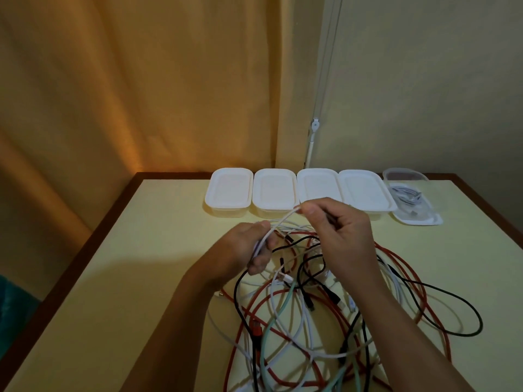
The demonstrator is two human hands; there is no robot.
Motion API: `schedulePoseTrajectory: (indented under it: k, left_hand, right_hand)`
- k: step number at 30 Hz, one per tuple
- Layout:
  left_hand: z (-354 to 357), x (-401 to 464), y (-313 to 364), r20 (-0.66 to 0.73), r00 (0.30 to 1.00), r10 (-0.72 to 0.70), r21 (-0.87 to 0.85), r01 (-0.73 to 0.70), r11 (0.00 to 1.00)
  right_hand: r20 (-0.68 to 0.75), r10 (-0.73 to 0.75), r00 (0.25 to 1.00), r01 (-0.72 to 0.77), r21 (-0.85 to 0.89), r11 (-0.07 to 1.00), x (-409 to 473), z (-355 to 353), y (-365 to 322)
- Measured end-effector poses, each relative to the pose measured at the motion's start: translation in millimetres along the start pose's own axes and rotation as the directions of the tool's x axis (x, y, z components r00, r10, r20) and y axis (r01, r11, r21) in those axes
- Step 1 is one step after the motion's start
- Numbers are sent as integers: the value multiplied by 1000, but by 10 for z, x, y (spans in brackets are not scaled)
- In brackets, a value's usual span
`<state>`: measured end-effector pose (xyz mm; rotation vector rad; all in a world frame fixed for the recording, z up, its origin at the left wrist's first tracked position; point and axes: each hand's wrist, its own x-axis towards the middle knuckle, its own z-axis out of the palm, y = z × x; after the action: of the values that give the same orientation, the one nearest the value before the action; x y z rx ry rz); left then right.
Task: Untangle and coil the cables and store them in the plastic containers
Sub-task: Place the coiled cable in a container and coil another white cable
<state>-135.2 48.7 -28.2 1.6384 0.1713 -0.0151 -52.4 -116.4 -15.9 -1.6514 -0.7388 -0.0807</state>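
**Cables: coiling one white lead out of the tangle**

Cables (311, 312) lie in a red, black, white and green knot on the table (158, 250), near me, under both my wrists. I have a white cable (278, 222) picked out. My left hand (250, 250) has its fingers curled round a small bunch of it, and my right hand (336, 230) pinches the same cable between thumb and fingertips, lifted just above the heap with the strand stretched between the two hands. So I judge the step in hand is winding this one lead into a coil.

Four boxes (294, 190) with lids on stand in a row at the far edge. A fifth, open box (410, 205) at the right end already holds a coiled pale cable.

Next, I reckon, I must bring each new loop to the left hand while watching the trailing end, since it probably runs under the red and black strands and may snag. Then a lid has to come off.
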Motion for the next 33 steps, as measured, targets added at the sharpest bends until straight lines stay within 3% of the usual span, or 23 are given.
schedulePoseTrajectory:
  k: [4,7,9,11,15,18,21,23,25,28,31,33]
  left_hand:
    - [75,-3,90,411,910,50,-409,135,902]
    - [35,8,142,431,873,229,-673,142,726]
    - [2,16,162,291,901,323,-798,42,602]
    - [-8,13,202,35,936,351,-842,-162,515]
    - [-22,7,286,-373,865,335,-774,-490,401]
    - [-73,55,255,-562,768,308,-619,-637,459]
    - [-116,116,146,-656,678,332,-398,-685,611]
    - [-119,135,65,-682,628,375,-119,-602,790]
    - [-113,137,-5,-663,610,434,146,-464,874]
    - [-117,140,-86,-560,709,430,317,-296,901]
    - [-94,119,-84,-462,847,263,306,-126,944]
    - [-63,85,-47,-307,938,163,298,-68,952]
  right_hand:
    - [-59,65,996,-66,-6,998,26,33,99]
    - [13,131,991,-130,-67,989,21,79,143]
    - [77,167,983,-162,-75,984,4,109,143]
    - [142,200,969,-191,-79,978,-13,123,137]
    - [289,233,929,-201,-136,970,-45,141,150]
    - [398,251,882,-197,-171,965,-74,170,160]
    - [482,224,847,-171,-152,973,-96,204,111]
    - [505,172,846,-120,-135,984,-103,235,66]
    - [456,125,881,-80,-117,990,-109,256,50]
    - [310,76,948,-44,-109,993,-96,227,69]
    - [205,8,979,7,-72,997,-70,188,54]
    - [160,-29,987,38,-52,998,-62,188,54]
